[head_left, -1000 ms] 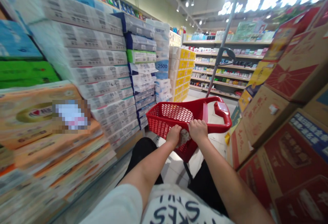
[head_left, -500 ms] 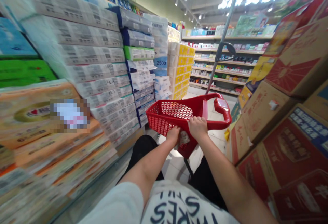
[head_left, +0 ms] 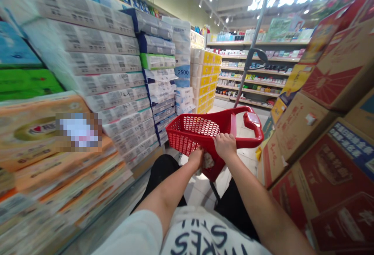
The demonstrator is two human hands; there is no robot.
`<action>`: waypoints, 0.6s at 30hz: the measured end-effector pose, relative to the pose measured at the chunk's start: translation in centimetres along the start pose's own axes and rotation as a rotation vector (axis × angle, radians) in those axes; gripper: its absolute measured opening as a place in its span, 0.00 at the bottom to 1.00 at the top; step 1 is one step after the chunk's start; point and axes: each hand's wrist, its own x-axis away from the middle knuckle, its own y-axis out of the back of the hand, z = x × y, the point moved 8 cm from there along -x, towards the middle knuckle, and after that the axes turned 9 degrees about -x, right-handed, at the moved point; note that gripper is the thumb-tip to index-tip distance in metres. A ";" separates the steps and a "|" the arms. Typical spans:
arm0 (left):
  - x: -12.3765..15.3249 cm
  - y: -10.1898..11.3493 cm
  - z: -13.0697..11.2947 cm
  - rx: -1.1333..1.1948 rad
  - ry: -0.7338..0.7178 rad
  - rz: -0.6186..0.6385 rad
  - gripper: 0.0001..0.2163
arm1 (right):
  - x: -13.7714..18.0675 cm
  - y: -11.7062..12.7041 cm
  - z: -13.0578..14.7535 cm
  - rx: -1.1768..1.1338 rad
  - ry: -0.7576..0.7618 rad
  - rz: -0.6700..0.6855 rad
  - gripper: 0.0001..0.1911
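Observation:
A red plastic shopping cart point(head_left: 217, 161) with perforated basket walls stands in front of me, turned sideways, its handle to the right. My right hand point(head_left: 225, 145) is closed over the near upper rim of the basket. Lower down, against the cart's near side, my left hand point(head_left: 196, 159) is closed on a pale, crumpled cloth point(head_left: 208, 161). Part of that cloth and the left fingertips are hidden by the hand itself. A grey metal pole point(head_left: 251, 52) rises behind the cart.
Stacked packs of tissue paper point(head_left: 108, 64) line the left side, with orange packs point(head_left: 37, 130) nearest. Cardboard cartons point(head_left: 300, 122) are piled on the right. Shelves of small goods point(head_left: 257, 62) run across the back. Pale floor tiles point(head_left: 201, 192) show beneath the cart.
My left hand has shifted slightly left and down along the cart's side, together with the cloth. My right hand stays on the rim, and the cart has hardly moved.

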 end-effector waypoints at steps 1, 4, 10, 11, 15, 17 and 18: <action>0.0 0.0 0.1 0.014 0.003 -0.009 0.17 | 0.0 0.0 0.0 0.001 0.002 -0.001 0.16; 0.1 1.0 -0.5 0.059 -0.028 -0.082 0.16 | 0.0 0.0 0.0 0.001 0.007 -0.008 0.16; 0.5 0.6 -1.7 0.011 -0.088 -0.029 0.14 | 0.1 0.0 -0.2 0.000 0.003 -0.015 0.16; 0.6 -0.2 -1.3 -0.007 -0.071 0.038 0.14 | 0.1 -0.1 -0.2 0.002 0.001 -0.014 0.16; 0.8 -1.0 -0.3 0.009 -0.032 0.071 0.16 | 0.1 0.0 -0.2 0.004 0.004 -0.016 0.15; 0.6 0.2 -0.7 0.050 -0.062 -0.045 0.15 | 0.1 0.0 -0.1 0.003 0.008 -0.019 0.16; 0.5 0.9 -1.1 0.064 -0.086 -0.096 0.15 | 0.1 0.1 -0.1 0.003 0.008 -0.020 0.16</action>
